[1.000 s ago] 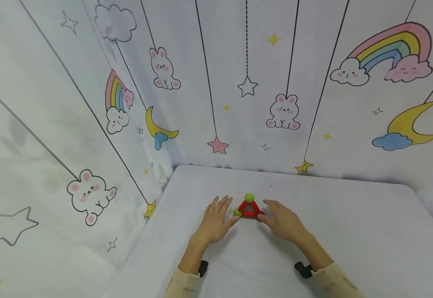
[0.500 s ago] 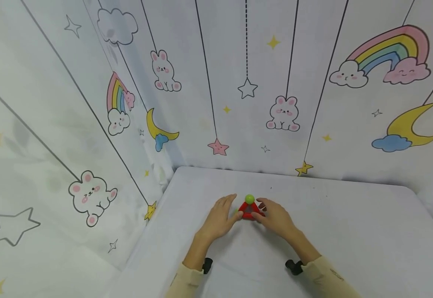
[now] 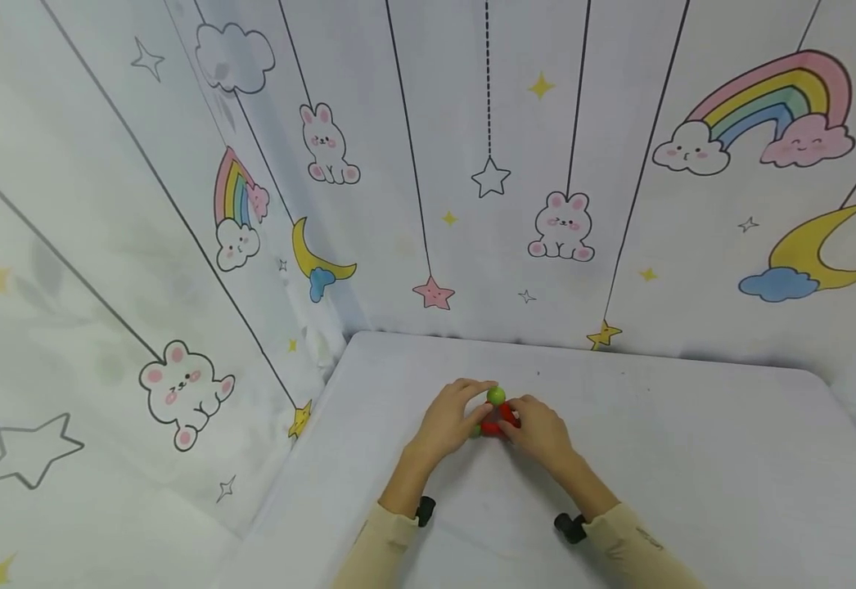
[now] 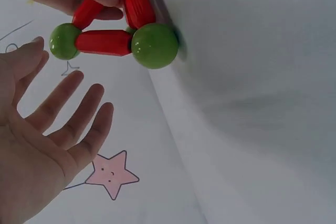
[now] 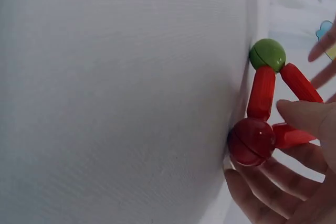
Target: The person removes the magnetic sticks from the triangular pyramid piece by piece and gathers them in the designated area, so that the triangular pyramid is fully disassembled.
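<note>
Three red rods and three balls, two green and one red, form a triangle from a ball-and-stick building toy [image 4: 105, 42] on the white table. Its upper green ball [image 3: 497, 396] stands toward the back in the head view. My right hand [image 3: 542, 425] grips the right side, thumb over a red rod [image 5: 295, 136] and fingers behind the red ball [image 5: 251, 141]. To the left, my left hand [image 3: 443, 421] arches around the triangle with fingers spread. In the left wrist view, its thumb and fingertips are beside one green ball [image 4: 64, 41] without closing on it.
The white table [image 3: 693, 458] meets a white cloth backdrop [image 3: 398, 164] printed with bunnies, stars and rainbows along its back edge. Another printed cloth panel [image 3: 67, 327] hangs at the left. A black camera mount [image 3: 570, 528] sits at the right wrist.
Both hands have moved inward around the triangle. The right hand has gone from touching its right corner to gripping that side, and the left fingers have reached over toward the upper green ball.
</note>
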A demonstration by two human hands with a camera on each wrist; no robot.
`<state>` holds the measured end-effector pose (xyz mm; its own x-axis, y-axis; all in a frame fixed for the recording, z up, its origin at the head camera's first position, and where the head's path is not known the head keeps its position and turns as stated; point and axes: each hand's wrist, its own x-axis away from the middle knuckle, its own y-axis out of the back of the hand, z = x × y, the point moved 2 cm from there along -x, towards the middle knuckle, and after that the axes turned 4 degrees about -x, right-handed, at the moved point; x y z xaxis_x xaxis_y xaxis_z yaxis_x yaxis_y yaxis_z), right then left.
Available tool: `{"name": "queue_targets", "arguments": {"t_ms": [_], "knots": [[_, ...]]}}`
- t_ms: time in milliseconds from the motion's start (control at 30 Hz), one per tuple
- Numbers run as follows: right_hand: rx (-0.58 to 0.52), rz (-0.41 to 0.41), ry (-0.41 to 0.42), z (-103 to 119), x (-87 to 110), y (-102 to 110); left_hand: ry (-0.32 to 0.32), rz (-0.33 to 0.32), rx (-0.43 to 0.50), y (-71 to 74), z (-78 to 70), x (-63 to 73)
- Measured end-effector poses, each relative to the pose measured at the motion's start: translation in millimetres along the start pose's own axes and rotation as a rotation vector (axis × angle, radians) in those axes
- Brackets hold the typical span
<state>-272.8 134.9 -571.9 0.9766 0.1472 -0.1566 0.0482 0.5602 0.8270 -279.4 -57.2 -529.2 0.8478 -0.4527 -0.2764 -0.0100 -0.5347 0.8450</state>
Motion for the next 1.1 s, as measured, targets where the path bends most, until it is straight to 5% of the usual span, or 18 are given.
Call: {"name": "queue_targets", "arguments": {"t_ms": [500,1100], "knots": [[-0.013,0.056,-0.046,0.8,-3.5,-1.7,-0.009,-0.002,-0.056,-5.1,-7.8,-22.9],[-0.027,0.044,-0.034,-5.4,-2.3,-0.6,-0.032,-0.012,0.024,-10.9,-8.1,-29.9]]}}
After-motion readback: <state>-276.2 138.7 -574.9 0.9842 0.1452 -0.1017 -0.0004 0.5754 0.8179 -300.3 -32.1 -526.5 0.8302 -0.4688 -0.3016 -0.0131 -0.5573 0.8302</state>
